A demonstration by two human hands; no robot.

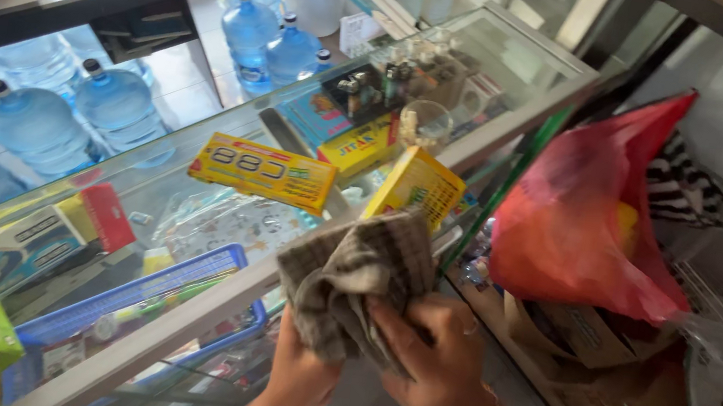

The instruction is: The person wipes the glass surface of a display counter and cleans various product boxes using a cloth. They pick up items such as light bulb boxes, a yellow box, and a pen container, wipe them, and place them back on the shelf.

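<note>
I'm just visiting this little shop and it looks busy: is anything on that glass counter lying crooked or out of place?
Slightly. A yellow box lies flat and askew on the glass counter, and a second yellow box stands tilted behind the checked cloth held by both hands. Nothing looks spilled or broken.

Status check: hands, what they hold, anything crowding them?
Left hand and right hand both gripping checked cloth. Yellow box held behind cloth. Red plastic bag close right.
</note>
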